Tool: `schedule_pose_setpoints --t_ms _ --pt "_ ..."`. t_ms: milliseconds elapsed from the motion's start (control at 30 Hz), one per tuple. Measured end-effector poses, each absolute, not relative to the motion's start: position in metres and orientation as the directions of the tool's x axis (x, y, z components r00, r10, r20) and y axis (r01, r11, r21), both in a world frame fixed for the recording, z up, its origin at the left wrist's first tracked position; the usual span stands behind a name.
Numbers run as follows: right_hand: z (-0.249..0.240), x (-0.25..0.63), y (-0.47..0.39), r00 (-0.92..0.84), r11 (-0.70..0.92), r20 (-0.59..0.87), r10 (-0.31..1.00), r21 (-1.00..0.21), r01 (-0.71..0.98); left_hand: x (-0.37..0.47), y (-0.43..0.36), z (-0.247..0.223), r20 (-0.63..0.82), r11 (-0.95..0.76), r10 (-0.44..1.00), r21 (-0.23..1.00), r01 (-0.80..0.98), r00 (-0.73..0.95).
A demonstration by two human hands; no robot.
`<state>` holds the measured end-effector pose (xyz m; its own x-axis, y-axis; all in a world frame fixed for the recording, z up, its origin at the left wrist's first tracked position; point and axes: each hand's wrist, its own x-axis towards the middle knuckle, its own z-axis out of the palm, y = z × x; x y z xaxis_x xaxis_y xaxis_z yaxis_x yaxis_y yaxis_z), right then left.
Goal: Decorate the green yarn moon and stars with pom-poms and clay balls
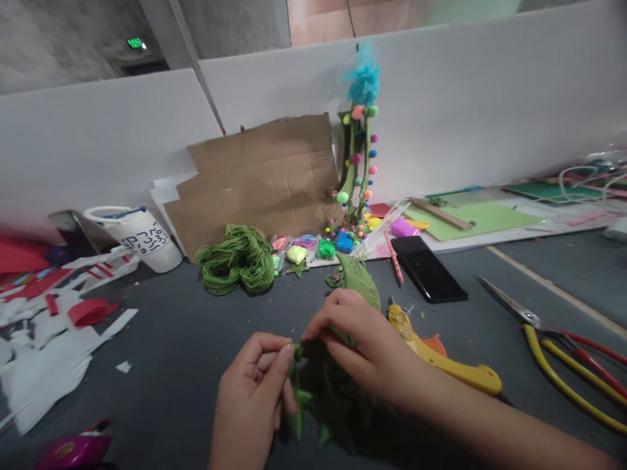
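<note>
Near the bottom centre, my left hand (257, 391) pinches a small green piece (298, 350) between thumb and fingertips. My right hand (360, 333) meets it from the right, its closed fingertips at the same piece; what they grip is too small to make out. A green leaf-like piece (361, 277) rises behind my right hand, partly hidden by it. Below both hands, green pointed shapes (304, 398) lie in shadow. A yellow glue gun (460, 371) rests just beyond my right forearm.
Behind stand green yarn (238, 261), cardboard (264, 183) and a decorated green stand with pompoms (356, 158). A phone (430, 269), a pencil (394, 259) and yellow-handled scissors or pliers (553, 339) lie right. Paper scraps (49, 365) and a white cup (147, 238) are left.
</note>
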<state>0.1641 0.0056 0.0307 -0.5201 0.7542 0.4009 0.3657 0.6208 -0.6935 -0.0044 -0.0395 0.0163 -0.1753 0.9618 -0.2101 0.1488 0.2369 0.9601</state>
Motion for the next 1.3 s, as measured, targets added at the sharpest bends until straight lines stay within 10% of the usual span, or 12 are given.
schedule_pose_setpoints --t_ms 600,1300 --pt "0.031 0.166 0.012 -0.699 0.806 0.403 0.591 -0.253 0.536 -0.003 -0.038 0.018 -0.207 0.232 0.957 0.967 0.107 -0.206" --pt "0.025 0.157 0.005 -0.733 0.811 0.408 0.544 -0.031 0.584 -0.001 -0.034 0.005 -0.299 0.291 0.947 0.953 -0.079 -0.119"
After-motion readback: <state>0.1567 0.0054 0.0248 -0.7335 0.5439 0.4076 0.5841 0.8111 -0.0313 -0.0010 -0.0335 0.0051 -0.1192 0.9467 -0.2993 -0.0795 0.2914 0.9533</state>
